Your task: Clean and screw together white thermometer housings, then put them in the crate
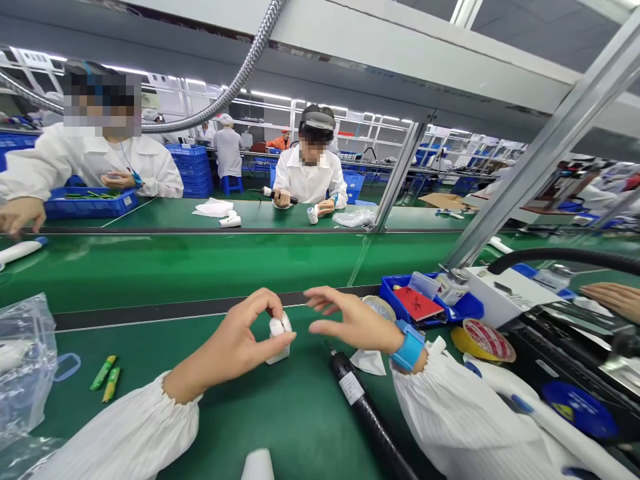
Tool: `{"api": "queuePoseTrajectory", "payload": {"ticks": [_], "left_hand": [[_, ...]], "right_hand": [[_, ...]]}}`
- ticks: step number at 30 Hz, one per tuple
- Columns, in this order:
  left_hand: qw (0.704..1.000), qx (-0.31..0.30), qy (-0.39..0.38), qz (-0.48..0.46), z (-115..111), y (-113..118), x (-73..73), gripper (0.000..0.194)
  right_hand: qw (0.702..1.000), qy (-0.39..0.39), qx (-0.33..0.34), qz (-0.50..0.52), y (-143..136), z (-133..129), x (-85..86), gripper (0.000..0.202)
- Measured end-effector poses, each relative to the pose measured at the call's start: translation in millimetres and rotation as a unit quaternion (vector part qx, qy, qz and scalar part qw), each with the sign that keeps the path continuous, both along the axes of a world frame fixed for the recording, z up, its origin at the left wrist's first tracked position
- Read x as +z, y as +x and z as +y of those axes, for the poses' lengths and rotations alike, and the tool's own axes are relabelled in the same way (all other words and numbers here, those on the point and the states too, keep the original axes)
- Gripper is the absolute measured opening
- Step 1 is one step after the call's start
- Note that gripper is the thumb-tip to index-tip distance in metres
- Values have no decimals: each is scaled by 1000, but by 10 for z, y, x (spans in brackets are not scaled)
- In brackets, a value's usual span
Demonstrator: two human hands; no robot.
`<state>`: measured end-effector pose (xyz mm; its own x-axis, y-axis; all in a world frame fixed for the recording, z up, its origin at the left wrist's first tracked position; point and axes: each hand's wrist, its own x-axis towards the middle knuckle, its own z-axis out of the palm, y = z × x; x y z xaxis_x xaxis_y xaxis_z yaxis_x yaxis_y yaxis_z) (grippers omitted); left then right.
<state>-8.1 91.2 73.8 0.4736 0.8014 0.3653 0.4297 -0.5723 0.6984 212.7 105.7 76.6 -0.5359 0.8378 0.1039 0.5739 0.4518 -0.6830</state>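
Between the thumb and fingers of my left hand (245, 340) is a small white plastic part (280, 328), held upright just over the green work surface. My right hand (350, 319) is to the right of it, fingers spread and holding nothing, with a blue band on the wrist. Below that hand lies a black electric screwdriver (357, 393) with a white label, its tip pointing away from me. A crumpled white scrap (369, 362) sits beside the screwdriver. The end of another white piece (258, 465) shows at the bottom edge.
Two green-yellow batteries (111, 380) and a clear plastic bag (25, 373) lie at the left. At the right stand a blue bin (473, 308), a yellow tape roll (483, 340) and a white handheld device (530, 400). Co-workers (311, 167) sit beyond the green conveyor belt (240, 257).
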Motion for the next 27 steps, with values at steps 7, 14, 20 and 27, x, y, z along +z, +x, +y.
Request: {"api": "queuePoseTrajectory", "payload": {"ticks": [7, 14, 20, 27], "left_hand": [[995, 92, 48, 2, 4, 30, -34, 16], [984, 155, 92, -13, -32, 94, -89, 13], [982, 168, 90, -15, -55, 101, -82, 12], [978, 189, 89, 26, -10, 91, -95, 11]], "right_hand": [[977, 38, -118, -175, 403, 145, -521, 5], [984, 91, -119, -95, 96, -72, -208, 16], [979, 185, -65, -60, -353, -422, 225, 21], [930, 256, -110, -240, -537, -378, 227, 20]]}}
